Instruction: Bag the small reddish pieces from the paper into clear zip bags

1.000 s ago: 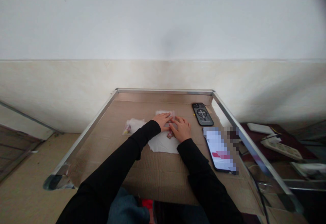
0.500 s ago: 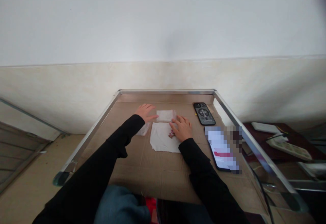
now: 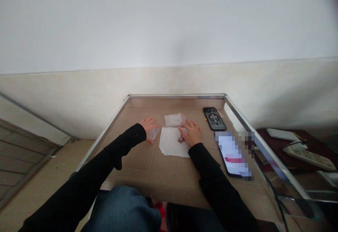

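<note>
My left hand (image 3: 149,128) is open, fingers spread around a small clear plastic bag (image 3: 154,132) lying on the cardboard; whether it touches the bag I cannot tell. My right hand (image 3: 192,132) rests open over the right part of a white paper sheet (image 3: 170,145), its fingertips close to the right end of a flat whitish packet (image 3: 173,120). Beside the fingers of that hand, small reddish-brown pieces (image 3: 181,139) lie on the sheet, partly hidden by the hand. The packet lies just beyond the sheet's far edge.
Cardboard (image 3: 148,172) covers the metal-framed table. On the right lie a dark phone with a cross design (image 3: 214,118) and a phone with a lit screen (image 3: 232,154). A power strip (image 3: 310,157) sits on a dark red surface farther right. The wall stands behind the table.
My left hand has moved from beside the packet down toward the clear plastic bag. The packet sits slightly tilted now. My right hand stays about where it was; the view has shifted a little.
</note>
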Motion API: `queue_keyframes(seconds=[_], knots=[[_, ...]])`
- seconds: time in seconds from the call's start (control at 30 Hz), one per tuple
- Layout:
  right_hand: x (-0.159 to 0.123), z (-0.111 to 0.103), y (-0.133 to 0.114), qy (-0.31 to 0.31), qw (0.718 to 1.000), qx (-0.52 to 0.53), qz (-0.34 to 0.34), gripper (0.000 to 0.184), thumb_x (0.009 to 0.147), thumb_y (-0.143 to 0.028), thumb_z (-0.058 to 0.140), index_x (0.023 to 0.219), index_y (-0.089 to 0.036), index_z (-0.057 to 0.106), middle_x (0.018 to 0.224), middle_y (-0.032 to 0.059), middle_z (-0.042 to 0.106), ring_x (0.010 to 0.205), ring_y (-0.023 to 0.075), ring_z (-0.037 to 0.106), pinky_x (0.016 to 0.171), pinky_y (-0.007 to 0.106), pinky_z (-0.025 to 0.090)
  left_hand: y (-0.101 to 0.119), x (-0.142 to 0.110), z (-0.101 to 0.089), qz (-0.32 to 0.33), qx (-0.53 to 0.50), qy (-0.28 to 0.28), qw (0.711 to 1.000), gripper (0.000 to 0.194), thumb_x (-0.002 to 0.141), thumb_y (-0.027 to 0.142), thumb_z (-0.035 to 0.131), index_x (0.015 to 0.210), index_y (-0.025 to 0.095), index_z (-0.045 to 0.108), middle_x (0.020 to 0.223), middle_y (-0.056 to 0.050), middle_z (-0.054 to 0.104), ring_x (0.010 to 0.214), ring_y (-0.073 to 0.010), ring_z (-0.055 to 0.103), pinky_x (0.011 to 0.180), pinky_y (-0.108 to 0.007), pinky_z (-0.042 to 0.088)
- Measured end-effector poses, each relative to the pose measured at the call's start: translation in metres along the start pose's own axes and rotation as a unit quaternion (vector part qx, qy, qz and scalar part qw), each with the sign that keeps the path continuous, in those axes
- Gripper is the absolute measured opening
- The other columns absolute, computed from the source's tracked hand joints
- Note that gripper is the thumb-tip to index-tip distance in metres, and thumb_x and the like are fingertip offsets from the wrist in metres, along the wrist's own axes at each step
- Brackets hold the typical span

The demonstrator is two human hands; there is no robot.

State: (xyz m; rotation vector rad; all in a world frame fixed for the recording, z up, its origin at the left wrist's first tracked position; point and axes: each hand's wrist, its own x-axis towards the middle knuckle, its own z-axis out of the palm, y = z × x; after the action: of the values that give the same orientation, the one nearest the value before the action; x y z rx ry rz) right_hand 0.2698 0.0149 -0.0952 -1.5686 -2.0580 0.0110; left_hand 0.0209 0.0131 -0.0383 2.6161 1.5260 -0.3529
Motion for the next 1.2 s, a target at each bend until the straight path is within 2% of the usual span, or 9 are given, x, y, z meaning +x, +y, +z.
queue_keyframes(seconds=[0.13, 0.27, 0.43, 0.57, 0.77, 0.9, 1.07, 1.13, 1.2], knots=[[0.0, 0.0, -0.001, 0.018, 1.0, 0.013, -0.005, 0.036, 0.076, -0.047, 0.039, 0.102, -0.028, 0.055, 0.113, 0.004, 0.047, 0.106, 0.0238, 0.03, 0.081, 0.04, 0.024, 0.001, 0.002, 0.002, -0.025, -0.008, -0.005, 1.0, 0.091, 0.033, 0.06, 0.064, 0.115, 0.028, 0.041, 0.126, -0.01, 0.03, 0.111, -0.0322, 0.025, 0.086, -0.047, 0.026], [0.001, -0.003, -0.002, 0.038, 0.999, 0.036, -0.007, 0.034, 0.076, -0.045, 0.04, 0.1, -0.027, 0.056, 0.111, 0.0043, 0.048, 0.104, 0.0238, 0.032, 0.08, 0.039, 0.024, -0.002, 0.0, 0.004, -0.013, -0.026, 0.005, 1.0, 0.087, 0.037, 0.064, 0.059, 0.113, 0.026, 0.042, 0.124, -0.01, 0.031, 0.111, -0.0304, 0.026, 0.087, -0.045, 0.026], [0.003, -0.008, -0.004, 0.066, 0.994, 0.082, 0.004, 0.029, 0.075, -0.042, 0.044, 0.094, -0.026, 0.059, 0.103, 0.003, 0.053, 0.099, 0.0211, 0.036, 0.079, 0.035, 0.025, -0.003, -0.001, -0.002, -0.009, -0.024, 0.064, 0.998, 0.085, 0.039, 0.068, 0.055, 0.11, 0.023, 0.044, 0.122, -0.01, 0.034, 0.11, -0.0287, 0.028, 0.087, -0.043, 0.026], [0.005, -0.012, -0.005, 0.071, 0.99, 0.122, 0.011, 0.025, 0.076, -0.039, 0.043, 0.086, -0.024, 0.06, 0.094, 0.0027, 0.055, 0.093, 0.0193, 0.039, 0.078, 0.033, 0.027, -0.001, -0.002, -0.008, 0.007, -0.021, 0.094, 0.995, 0.083, 0.042, 0.068, 0.054, 0.11, 0.022, 0.044, 0.121, -0.011, 0.035, 0.109, -0.0281, 0.03, 0.088, -0.042, 0.026], [0.004, -0.014, -0.005, 0.064, 0.987, 0.146, 0.014, 0.025, 0.076, -0.037, 0.043, 0.082, -0.021, 0.061, 0.088, 0.0045, 0.056, 0.09, 0.0196, 0.041, 0.078, 0.032, 0.028, 0.003, -0.005, -0.01, -0.002, -0.024, 0.075, 0.997, 0.078, 0.044, 0.065, 0.055, 0.108, 0.02, 0.046, 0.12, -0.012, 0.036, 0.107, -0.0295, 0.032, 0.085, -0.044, 0.028], [0.005, -0.014, -0.006, 0.065, 0.98, 0.188, 0.005, 0.026, 0.076, -0.037, 0.043, 0.078, -0.019, 0.06, 0.083, 0.0048, 0.057, 0.086, 0.019, 0.043, 0.078, 0.032, 0.03, 0.008, -0.01, -0.02, -0.004, -0.023, 0.1, 0.995, 0.075, 0.045, 0.065, 0.055, 0.103, 0.018, 0.047, 0.118, -0.012, 0.038, 0.106, -0.0284, 0.033, 0.085, -0.042, 0.029], [0.005, -0.017, -0.011, 0.059, 0.945, 0.322, -0.002, 0.024, 0.074, -0.037, 0.046, 0.073, -0.017, 0.06, 0.075, 0.0039, 0.057, 0.079, 0.0171, 0.048, 0.076, 0.033, 0.036, 0.025, -0.012, -0.047, 0.021, -0.004, 0.154, 0.988, 0.068, 0.047, 0.065, 0.053, 0.095, 0.017, 0.048, 0.115, -0.011, 0.039, 0.106, -0.0273, 0.032, 0.084, -0.04, 0.03], [0.003, -0.019, -0.016, 0.024, 0.914, 0.404, 0.021, 0.026, 0.072, -0.039, 0.047, 0.072, -0.016, 0.06, 0.07, 0.0026, 0.056, 0.068, 0.0148, 0.05, 0.064, 0.03, 0.041, 0.035, -0.009, -0.056, 0.035, -0.002, 0.17, 0.985, 0.066, 0.047, 0.065, 0.052, 0.092, 0.017, 0.047, 0.115, -0.011, 0.038, 0.106, -0.0273, 0.031, 0.084, -0.04, 0.03], [0.001, -0.022, -0.02, -0.046, 0.87, 0.488, 0.048, 0.029, 0.071, -0.042, 0.047, 0.071, -0.015, 0.06, 0.064, 0.0009, 0.055, 0.055, 0.0109, 0.049, 0.048, 0.024, 0.041, 0.047, -0.003, -0.061, 0.049, -0.002, 0.183, 0.982, 0.066, 0.047, 0.066, 0.052, 0.09, 0.017, 0.047, 0.115, -0.01, 0.037, 0.107, -0.0273, 0.029, 0.085, -0.039, 0.029]])
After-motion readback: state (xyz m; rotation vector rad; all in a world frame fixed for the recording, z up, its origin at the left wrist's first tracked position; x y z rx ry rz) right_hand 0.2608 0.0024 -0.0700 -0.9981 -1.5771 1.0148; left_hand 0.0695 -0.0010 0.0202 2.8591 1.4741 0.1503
